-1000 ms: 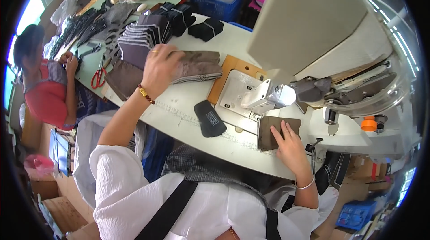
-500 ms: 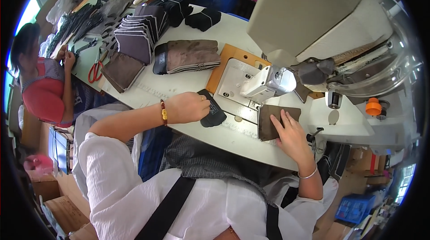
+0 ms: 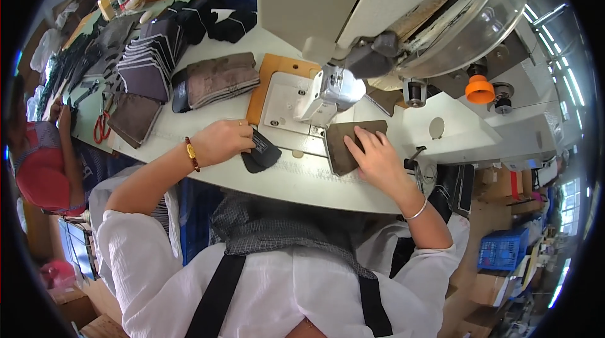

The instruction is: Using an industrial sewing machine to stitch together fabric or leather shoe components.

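At the front of the sewing machine (image 3: 331,95), my left hand (image 3: 225,139) pinches the upper left edge of a small black fabric piece (image 3: 263,151) with pale print. A second dark layer shows beneath that piece. My right hand (image 3: 378,156) lies with fingers spread on a brown fabric panel (image 3: 340,140), pressing it flat on the white table (image 3: 302,183). The panel's upper left edge is close to the machine's presser area, which the machine head partly hides. A bundle of brown panels (image 3: 220,79) with a black piece at its end lies beyond my left hand.
Left of the bundle are a stack of pale-edged purple-grey panels (image 3: 148,67), brown pieces (image 3: 135,117) and red-handled scissors (image 3: 101,127). Tied black bundles (image 3: 232,26) lie farther back. A co-worker (image 3: 47,161) sits at the far left. The machine's bulky head overhangs the right side.
The whole view has shifted, so the table and machine appear farther left and higher. The black piece is nearer to me and its layers are fanned apart. My right hand remains on the brown panel.
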The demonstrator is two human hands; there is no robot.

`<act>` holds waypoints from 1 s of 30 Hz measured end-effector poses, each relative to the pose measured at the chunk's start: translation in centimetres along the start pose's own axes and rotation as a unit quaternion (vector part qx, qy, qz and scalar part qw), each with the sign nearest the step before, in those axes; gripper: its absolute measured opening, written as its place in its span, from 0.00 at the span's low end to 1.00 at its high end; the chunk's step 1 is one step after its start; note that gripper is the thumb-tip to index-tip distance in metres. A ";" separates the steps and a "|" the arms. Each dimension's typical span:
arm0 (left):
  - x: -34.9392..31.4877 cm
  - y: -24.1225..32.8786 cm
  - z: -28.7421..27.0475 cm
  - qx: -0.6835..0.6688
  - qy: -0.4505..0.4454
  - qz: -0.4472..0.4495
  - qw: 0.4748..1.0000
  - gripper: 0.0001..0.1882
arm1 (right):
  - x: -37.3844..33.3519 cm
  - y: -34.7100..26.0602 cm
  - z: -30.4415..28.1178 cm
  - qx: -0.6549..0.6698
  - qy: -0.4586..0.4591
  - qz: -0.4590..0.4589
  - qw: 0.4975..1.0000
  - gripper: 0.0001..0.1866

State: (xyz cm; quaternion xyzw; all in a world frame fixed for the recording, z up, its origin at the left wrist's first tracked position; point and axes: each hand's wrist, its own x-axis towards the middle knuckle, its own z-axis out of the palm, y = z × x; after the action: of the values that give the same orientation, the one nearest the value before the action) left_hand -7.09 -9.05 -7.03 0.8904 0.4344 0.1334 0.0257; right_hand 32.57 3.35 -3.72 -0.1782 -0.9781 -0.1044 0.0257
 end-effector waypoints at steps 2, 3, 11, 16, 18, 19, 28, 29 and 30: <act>0.2 -0.2 -0.4 -0.021 -0.011 -0.004 1.000 0.07 | 0.3 -0.1 0.4 -0.061 0.032 -0.042 0.997 0.31; 0.3 -0.2 -0.5 -0.016 -0.007 0.004 1.000 0.07 | 0.4 -0.3 0.6 -0.056 0.033 -0.040 0.997 0.30; 0.6 3.1 1.9 0.132 0.044 -0.064 0.988 0.13 | 0.8 -0.5 1.9 0.003 0.086 -0.004 0.996 0.33; 1.5 3.9 1.2 0.137 0.032 -0.129 0.982 0.13 | 1.1 -0.9 3.1 0.016 0.168 0.033 0.985 0.31; 2.4 3.9 -0.2 0.138 0.035 -0.160 0.977 0.12 | 1.4 -0.9 3.4 0.044 0.173 0.067 0.982 0.32; 2.9 3.9 -1.1 0.131 0.088 -0.157 0.975 0.12 | 1.3 -0.9 3.3 0.088 0.182 0.086 0.976 0.32; 6.9 4.9 -7.6 -0.007 0.387 0.049 0.921 0.16 | 0.4 -3.2 -6.2 0.064 0.329 0.048 0.941 0.24; 7.8 5.1 -8.0 -0.003 0.404 0.112 0.908 0.16 | 0.9 -3.6 -7.2 0.053 0.304 0.029 0.951 0.23; 8.3 5.2 -8.3 0.021 0.397 0.167 0.902 0.16 | 1.7 -3.6 -8.0 0.045 0.299 0.004 0.953 0.25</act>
State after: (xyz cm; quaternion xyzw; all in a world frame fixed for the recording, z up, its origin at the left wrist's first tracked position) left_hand -0.39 -6.36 3.64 0.8237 0.2564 0.4687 -0.1900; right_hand 29.78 -1.02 3.54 -0.1417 -0.9284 -0.1089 0.3257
